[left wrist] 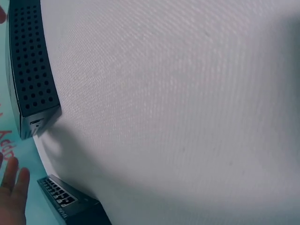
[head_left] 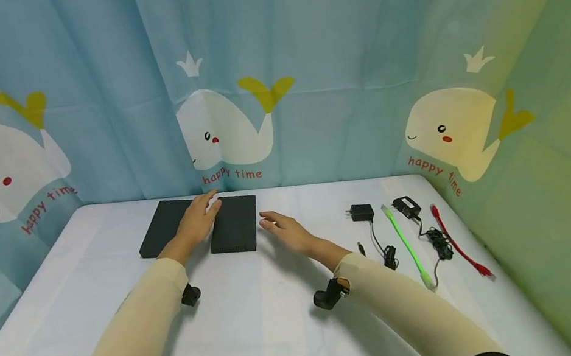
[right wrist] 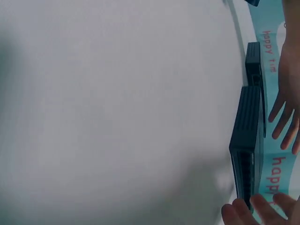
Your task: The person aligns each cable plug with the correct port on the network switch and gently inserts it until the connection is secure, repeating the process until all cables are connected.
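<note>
Two flat black network boxes lie side by side near the back of the table: a left box (head_left: 167, 223) and a right box (head_left: 234, 224). My left hand (head_left: 194, 223) hovers over the gap between them, fingers loosely extended. Just right of the right box, my right hand (head_left: 291, 234) points towards it with relaxed fingers and holds nothing. In the left wrist view, the left box (left wrist: 89, 211) shows a row of ports, and the right box (left wrist: 33, 61) a perforated side. Whether either hand touches a box cannot be told.
On the right lie a black power adapter (head_left: 361, 212) with its cord, a green network cable (head_left: 406, 243), another black adapter (head_left: 407, 207) with bundled cord, and a red network cable (head_left: 456, 245). A blue-green curtain (head_left: 345, 132) hangs behind the white table (head_left: 264, 329).
</note>
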A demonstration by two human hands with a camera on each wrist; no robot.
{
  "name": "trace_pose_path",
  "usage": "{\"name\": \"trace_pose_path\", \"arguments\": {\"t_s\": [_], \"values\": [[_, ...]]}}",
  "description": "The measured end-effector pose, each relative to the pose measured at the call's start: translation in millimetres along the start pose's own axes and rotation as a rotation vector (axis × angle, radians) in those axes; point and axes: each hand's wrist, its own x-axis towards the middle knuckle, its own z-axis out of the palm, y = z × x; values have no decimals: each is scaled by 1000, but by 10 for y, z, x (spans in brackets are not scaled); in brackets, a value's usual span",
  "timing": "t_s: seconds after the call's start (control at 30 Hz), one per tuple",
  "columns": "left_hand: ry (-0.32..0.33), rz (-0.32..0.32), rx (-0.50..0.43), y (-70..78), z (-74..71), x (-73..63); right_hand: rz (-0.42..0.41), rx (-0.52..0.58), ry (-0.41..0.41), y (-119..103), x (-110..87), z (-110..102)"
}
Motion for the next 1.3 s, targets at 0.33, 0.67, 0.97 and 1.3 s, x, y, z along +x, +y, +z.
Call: {"name": "trace_pose_path", "arguments": {"t_s": [0.33,0.67,0.97,1.3], "values": [[17,-73,-149,-33,-11,18,26,124,47,-34,40,159],[5,-158,-211,-82,92,38,129,334,107,-34,88,272],[14,-194,-174,-70,166,62,150,402,135,5,117,366],[-3,-243,-207,-72,187,70,169,364,193,-28,144,446]]}}
